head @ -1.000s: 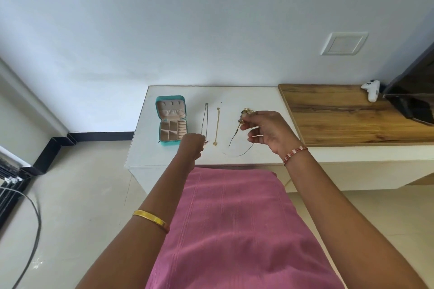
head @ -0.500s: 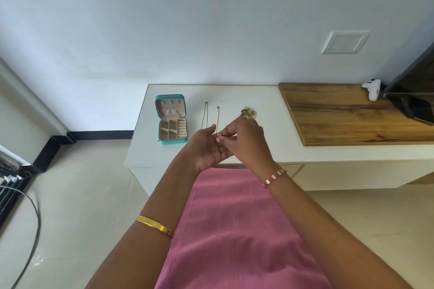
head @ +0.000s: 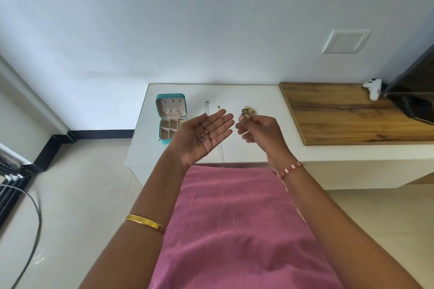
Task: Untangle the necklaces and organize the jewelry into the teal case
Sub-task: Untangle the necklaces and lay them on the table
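Note:
My left hand (head: 204,134) is held palm up with straight fingers above the white table (head: 253,148). A small pendant of a necklace (head: 203,136) lies in the palm, and its thin chain hangs off the hand's near edge. My right hand (head: 259,134) hovers just to the right with fingers curled and thumb and forefinger together; anything between them is too fine to see. The teal case (head: 171,117) stands open at the table's left. Two necklaces (head: 207,105) lie straight beside it. A tangled gold jewelry pile (head: 248,111) sits behind my right hand.
A wooden top (head: 352,112) adjoins the table on the right, with a white controller (head: 373,88) and a dark screen (head: 415,96) at its far end. A pink cloth (head: 234,230) covers my lap. A cable (head: 35,230) lies on the floor, left.
My hands, joined over the necklace half a second ago, have parted. The left has turned palm up with the pendant in it, and the right has drawn away to the right.

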The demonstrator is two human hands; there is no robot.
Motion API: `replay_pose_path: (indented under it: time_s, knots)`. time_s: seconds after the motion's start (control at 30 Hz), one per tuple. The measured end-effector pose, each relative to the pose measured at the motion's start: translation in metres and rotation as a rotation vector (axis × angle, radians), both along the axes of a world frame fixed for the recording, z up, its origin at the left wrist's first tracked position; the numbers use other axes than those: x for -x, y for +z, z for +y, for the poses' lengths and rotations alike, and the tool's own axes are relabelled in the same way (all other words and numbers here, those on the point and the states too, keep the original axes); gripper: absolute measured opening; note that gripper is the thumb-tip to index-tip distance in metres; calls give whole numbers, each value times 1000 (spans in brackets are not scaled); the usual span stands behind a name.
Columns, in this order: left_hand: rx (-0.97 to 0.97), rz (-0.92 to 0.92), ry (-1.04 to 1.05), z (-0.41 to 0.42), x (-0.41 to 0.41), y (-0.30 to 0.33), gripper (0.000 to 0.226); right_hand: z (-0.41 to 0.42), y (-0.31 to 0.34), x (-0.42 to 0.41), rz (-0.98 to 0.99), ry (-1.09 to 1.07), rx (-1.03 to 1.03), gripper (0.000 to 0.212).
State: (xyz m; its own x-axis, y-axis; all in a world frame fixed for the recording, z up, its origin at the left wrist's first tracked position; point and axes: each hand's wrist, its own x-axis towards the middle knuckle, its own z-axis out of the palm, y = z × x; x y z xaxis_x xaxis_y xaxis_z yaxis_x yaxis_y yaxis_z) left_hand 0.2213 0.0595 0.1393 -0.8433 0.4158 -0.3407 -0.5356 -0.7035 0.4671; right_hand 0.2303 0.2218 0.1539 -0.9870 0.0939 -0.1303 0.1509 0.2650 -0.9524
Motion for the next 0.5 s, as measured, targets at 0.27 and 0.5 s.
replay_pose_path:
  time_s: [0.27, 0.5]
  knots:
    - [22, 81, -201, 7, -9, 7, 42, -8, -23, 11, -546, 277, 632, 50]
    - [98, 107, -290, 11, -15, 5, 47, -5, -11, 27, -509, 267, 808, 36]
